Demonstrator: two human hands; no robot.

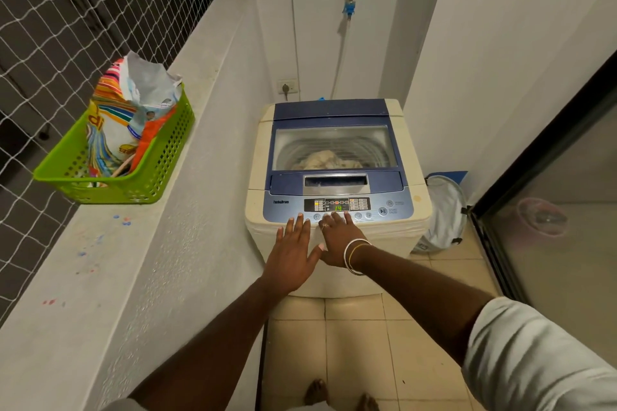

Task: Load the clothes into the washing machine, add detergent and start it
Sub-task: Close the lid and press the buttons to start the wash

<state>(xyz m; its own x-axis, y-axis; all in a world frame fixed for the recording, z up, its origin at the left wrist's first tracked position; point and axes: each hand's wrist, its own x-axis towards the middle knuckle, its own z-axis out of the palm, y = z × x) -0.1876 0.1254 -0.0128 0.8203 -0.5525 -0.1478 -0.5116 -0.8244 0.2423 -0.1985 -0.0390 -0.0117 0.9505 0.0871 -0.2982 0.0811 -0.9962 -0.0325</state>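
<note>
A cream and blue top-loading washing machine (337, 177) stands ahead with its lid closed. Pale clothes (325, 159) show through the lid's window. The control panel (337, 204) is lit and its display reads 14. My right hand (337, 237), wearing bangles and a ring, reaches straight fingers to the buttons just below the display. My left hand (293, 253) lies flat with spread fingers on the machine's front left edge, fingertips at the panel's lower rim. Detergent bags (133, 117) stand in a green basket (150, 173) on the ledge to the left.
A grey concrete ledge (140, 260) with netting behind it runs along the left. A tap with a hose (349, 7) hangs on the back wall above a socket (287, 87). A white laundry bag (444, 213) leans right of the machine, beside a glass sliding door (551, 197).
</note>
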